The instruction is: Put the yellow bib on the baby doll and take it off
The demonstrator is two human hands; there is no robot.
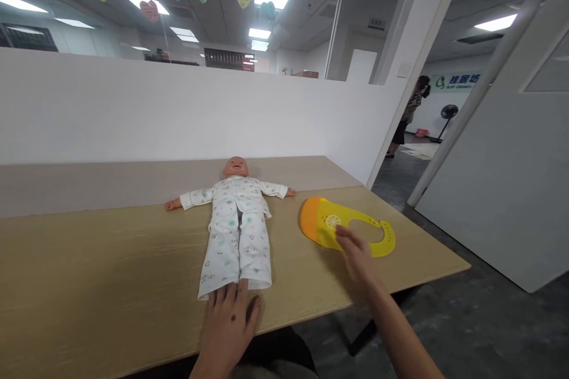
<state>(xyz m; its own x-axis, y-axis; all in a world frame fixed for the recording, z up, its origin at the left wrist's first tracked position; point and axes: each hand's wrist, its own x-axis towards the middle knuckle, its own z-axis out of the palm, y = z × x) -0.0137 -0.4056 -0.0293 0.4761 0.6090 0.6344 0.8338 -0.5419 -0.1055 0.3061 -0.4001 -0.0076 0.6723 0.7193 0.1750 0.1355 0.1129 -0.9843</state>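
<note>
We note our right hand (355, 257), fingers released, touching the yellow bib (338, 225) at 11 o'clock; left hand (231, 320) flat, ungrasping, at the doll (237, 219) trouser hems.

Only the person's two hands and forearms show, entering from the lower edge of the view. Both are bare: no sleeves, gloves, rings, bracelets or watch are visible on them. The left hand (230, 318) shows its back to the camera, with a small dark mark near the middle of it and short, unpainted nails on the fingers. The right hand (355, 256) is somewhat blurred, so its nails and finer details cannot be made out; its forearm runs bare down to the bottom edge of the view. Below the left wrist a patch of dark clothing shows, with a greyer strip beneath it.
</note>
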